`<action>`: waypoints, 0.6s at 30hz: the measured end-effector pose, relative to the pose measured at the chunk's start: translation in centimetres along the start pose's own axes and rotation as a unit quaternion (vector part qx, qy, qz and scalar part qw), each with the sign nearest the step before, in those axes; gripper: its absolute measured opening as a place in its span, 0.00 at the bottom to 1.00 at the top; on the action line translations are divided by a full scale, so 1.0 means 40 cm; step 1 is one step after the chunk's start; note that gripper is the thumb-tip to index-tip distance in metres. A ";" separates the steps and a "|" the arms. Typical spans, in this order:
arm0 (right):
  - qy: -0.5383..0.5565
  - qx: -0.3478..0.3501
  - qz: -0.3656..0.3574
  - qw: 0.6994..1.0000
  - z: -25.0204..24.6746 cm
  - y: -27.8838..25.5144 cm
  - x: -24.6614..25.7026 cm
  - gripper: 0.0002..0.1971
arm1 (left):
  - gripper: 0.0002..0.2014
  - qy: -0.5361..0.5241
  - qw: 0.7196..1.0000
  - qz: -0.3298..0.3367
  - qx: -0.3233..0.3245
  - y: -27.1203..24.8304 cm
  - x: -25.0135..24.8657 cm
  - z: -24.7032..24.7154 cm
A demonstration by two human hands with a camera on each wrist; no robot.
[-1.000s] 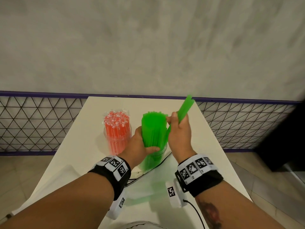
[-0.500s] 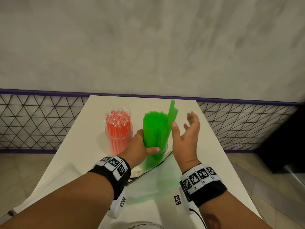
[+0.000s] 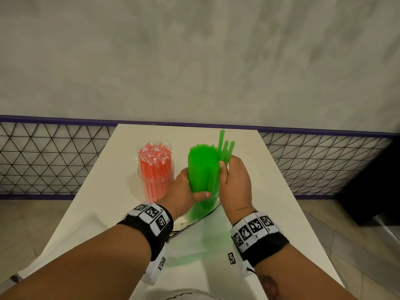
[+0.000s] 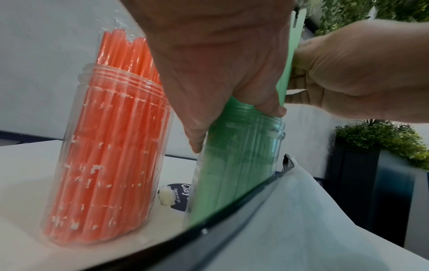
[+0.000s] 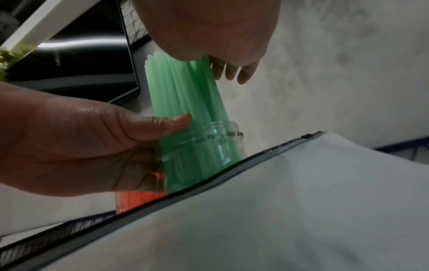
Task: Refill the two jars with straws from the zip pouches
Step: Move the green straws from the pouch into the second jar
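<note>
A clear jar of wrapped orange straws (image 3: 156, 176) (image 4: 109, 146) stands at the left on the white table (image 3: 270, 191). Right of it a clear jar (image 4: 243, 146) (image 5: 209, 146) holds a thick bundle of green straws (image 3: 202, 165) (image 5: 181, 91). My left hand (image 3: 186, 191) (image 5: 81, 137) grips this jar at its neck, thumb across the straws just above the rim. My right hand (image 3: 234, 178) (image 4: 359, 73) holds the bundle's right side, thumb in front and fingers (image 5: 232, 71) behind. A few green straws (image 3: 225, 148) stick up higher beside it.
A translucent zip pouch (image 3: 205, 241) (image 5: 278, 201) with a dark zip lies in front of the green jar, hiding its base in the wrist views. Another pale pouch (image 3: 71, 241) lies near left. A wire fence (image 3: 54, 159) and a grey wall stand behind the table.
My right hand let go of a few tilted green straws at the jar, opened beside them, and now holds the bundle's right side. The left hand has stayed on the green jar.
</note>
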State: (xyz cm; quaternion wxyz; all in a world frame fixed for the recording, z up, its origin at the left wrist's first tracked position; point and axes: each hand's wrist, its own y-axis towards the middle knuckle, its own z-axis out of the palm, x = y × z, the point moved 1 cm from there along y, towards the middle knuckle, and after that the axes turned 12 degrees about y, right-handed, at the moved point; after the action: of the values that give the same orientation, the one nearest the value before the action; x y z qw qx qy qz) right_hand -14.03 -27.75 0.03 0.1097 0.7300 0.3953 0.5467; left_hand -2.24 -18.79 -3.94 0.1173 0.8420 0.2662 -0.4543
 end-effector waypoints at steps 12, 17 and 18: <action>0.019 0.159 0.108 0.981 -0.013 -0.045 -0.076 0.16 | 0.42 -0.011 1.000 0.011 -0.005 0.000 0.003 0.000; 0.105 0.042 0.060 0.992 -0.033 -0.007 -0.032 0.21 | 0.42 -0.006 1.000 0.002 0.002 0.000 0.001 -0.001; 0.129 0.012 0.065 0.990 -0.035 0.008 -0.016 0.19 | 0.42 -0.006 1.000 0.000 0.003 0.002 0.001 -0.001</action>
State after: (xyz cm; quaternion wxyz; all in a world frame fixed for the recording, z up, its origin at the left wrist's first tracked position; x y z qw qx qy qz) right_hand -15.18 -28.80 0.30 0.0133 0.6789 0.3647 0.6371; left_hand -2.15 -18.82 -3.97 0.1163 0.8395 0.2641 -0.4605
